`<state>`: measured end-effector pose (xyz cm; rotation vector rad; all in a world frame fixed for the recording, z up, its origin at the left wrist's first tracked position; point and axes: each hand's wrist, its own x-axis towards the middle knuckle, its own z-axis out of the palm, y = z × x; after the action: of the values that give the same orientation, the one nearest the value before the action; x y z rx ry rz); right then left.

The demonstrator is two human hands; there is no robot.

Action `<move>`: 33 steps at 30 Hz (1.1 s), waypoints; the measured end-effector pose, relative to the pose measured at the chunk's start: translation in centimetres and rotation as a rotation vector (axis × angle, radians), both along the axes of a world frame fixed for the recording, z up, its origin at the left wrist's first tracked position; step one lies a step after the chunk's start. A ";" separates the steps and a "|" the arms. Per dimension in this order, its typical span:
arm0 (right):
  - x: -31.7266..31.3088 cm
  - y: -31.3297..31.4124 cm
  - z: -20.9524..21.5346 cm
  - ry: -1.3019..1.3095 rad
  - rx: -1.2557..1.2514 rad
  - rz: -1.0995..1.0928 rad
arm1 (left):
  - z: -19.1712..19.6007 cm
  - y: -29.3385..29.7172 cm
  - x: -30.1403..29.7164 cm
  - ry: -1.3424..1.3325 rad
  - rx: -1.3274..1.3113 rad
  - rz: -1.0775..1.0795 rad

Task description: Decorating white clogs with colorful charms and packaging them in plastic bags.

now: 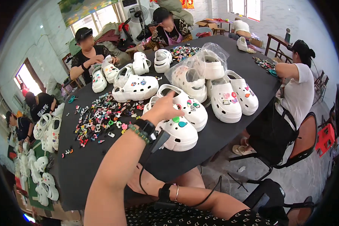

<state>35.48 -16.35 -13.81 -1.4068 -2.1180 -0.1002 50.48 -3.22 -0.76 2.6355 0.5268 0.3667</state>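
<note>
My left hand (165, 108), with a dark watch and beaded bracelet at its wrist, is on a pair of white clogs near the table's middle. Its thumb and fingers grip the upper of the nearer clog (179, 137), which bears green and teal charms. Against it stands the other white clog (197, 117), also decorated with charms. My right hand (148, 182) lies low at the table's near edge; my left forearm hides its fingers. To the left of the clogs, loose colourful shoe charms (101, 116) are spread in a heap.
More decorated clogs (135, 87) stand across the dark table (90, 177), some in a clear plastic bag (218, 52). Co-workers sit around it, one (86, 56) handling a clog, another (297, 75) at the right. A black cable (211, 197) hangs near my right arm.
</note>
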 end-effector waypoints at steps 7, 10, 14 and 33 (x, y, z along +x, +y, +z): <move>0.6 0.0 -0.3 0.094 0.140 0.022 | 0.5 -1.0 0.3 0.090 -0.093 0.009; 0.6 -0.7 1.0 0.002 0.090 -0.001 | 1.4 -2.5 -2.8 -0.051 0.049 0.056; 0.1 -0.7 1.2 0.033 -0.160 -0.014 | 4.5 -2.5 -9.3 -0.258 0.194 0.144; -0.4 -0.6 2.5 0.059 0.027 -0.059 | -1.8 0.5 -45.6 -0.313 -0.321 0.953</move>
<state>35.05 -16.97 -11.35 -1.4394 -2.0212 -0.1086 4.84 -2.67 -2.52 1.8124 1.5526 0.8608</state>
